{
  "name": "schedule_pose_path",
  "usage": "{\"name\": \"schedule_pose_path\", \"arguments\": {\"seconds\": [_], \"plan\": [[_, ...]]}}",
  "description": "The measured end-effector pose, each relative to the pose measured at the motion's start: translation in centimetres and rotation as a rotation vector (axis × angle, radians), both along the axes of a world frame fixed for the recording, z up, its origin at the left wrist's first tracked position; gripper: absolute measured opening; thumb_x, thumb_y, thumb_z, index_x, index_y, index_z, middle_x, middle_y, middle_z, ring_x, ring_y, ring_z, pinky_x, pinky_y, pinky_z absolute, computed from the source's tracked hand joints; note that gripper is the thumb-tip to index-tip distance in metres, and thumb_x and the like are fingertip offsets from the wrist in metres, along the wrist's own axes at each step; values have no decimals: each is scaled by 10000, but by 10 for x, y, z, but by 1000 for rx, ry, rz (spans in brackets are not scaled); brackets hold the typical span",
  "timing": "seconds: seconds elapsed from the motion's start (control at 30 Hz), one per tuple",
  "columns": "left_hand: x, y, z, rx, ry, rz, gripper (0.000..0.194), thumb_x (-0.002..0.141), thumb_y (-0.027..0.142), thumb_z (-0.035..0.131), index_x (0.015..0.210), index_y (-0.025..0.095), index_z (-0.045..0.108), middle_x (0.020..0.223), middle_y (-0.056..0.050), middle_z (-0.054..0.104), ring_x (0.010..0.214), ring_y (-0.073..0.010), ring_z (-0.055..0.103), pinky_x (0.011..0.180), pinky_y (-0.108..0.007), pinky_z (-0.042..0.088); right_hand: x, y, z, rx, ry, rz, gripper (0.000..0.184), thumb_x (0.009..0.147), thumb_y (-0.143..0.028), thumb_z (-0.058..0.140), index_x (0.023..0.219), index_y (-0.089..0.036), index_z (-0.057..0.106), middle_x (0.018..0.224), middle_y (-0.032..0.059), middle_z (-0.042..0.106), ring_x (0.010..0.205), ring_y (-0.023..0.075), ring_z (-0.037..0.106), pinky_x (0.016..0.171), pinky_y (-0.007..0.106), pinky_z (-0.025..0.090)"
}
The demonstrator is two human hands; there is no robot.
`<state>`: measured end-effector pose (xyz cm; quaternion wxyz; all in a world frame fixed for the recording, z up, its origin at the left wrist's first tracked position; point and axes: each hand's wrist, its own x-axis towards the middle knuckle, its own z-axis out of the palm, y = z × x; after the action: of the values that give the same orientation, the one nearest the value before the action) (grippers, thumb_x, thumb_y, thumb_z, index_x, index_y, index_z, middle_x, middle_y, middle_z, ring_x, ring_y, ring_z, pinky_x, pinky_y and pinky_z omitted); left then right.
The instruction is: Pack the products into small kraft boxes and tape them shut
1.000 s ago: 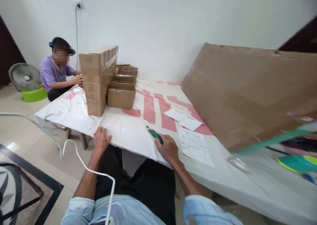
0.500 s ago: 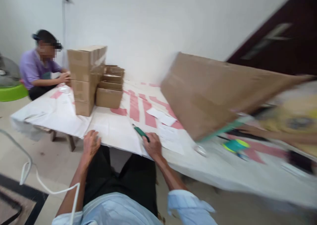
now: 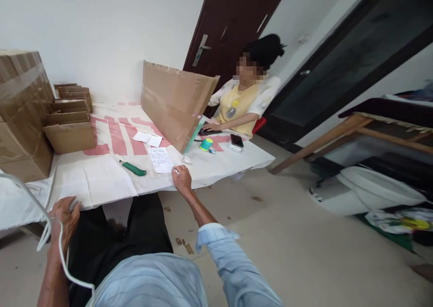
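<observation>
My left hand (image 3: pixel 66 214) rests at the table's front edge, its fingers loosely apart and holding nothing. At the near right corner of a marked sheet of paper (image 3: pixel 159 159), my right hand (image 3: pixel 182 178) has its fingers curled together and appears to pinch that corner. The sheet lies flat and bears rows of small dark outlines. Between my hands, a green utility knife (image 3: pixel 134 167) lies on the cloth, its tip pointing away to the left. Just behind the sheet is a folded white paper (image 3: pixel 148 139).
Stacked cartons (image 3: pixel 23 99) and open cardboard boxes (image 3: pixel 71 138) stand on the left. A large cardboard panel (image 3: pixel 174 102) leans upright; behind it sits a co-worker (image 3: pixel 241 104). A teal tape roll (image 3: pixel 206 144) and a phone (image 3: pixel 237 140) lie right. A white cable (image 3: pixel 62 253) crosses my left arm.
My view has swung right. My right hand has left the green utility knife lying on the table and moved right to the marked sheet of paper. The left hand stays at the edge.
</observation>
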<state>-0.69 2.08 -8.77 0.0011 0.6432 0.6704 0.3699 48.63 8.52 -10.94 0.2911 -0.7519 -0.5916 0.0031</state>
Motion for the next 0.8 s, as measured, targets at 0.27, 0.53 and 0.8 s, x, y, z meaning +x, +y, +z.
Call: {"name": "schedule_pose_path", "arguments": {"seconds": [0.27, 0.53, 0.8], "plan": [[2, 3, 7, -27, 63, -32, 397, 878, 529, 534, 1001, 220, 750, 1126, -144, 805, 1151, -367, 721, 1080, -496, 547, 18, 37, 16, -280, 44, -127, 404, 1010, -496, 604, 1099, -140, 772, 1262, 192, 714, 1177, 310, 641, 997, 376, 503], [10, 3, 11, 19, 69, -63, 366, 902, 502, 526, 997, 213, 729, 1089, -166, 792, 1072, -368, 728, 1055, -531, 563, 9, 51, 29, -382, 95, -130, 424, 946, -481, 694, 1152, -113, 738, 1331, 215, 683, 1229, 328, 655, 1002, 393, 521], [14, 0, 12, -18, 118, -74, 415, 938, 505, 488, 1067, 201, 739, 1169, -160, 787, 1129, -366, 716, 1062, -519, 547, 9, 55, 27, -365, 240, -206, 399, 862, -353, 747, 1195, -135, 720, 1213, 165, 756, 1145, 301, 709, 940, 359, 547]]}}
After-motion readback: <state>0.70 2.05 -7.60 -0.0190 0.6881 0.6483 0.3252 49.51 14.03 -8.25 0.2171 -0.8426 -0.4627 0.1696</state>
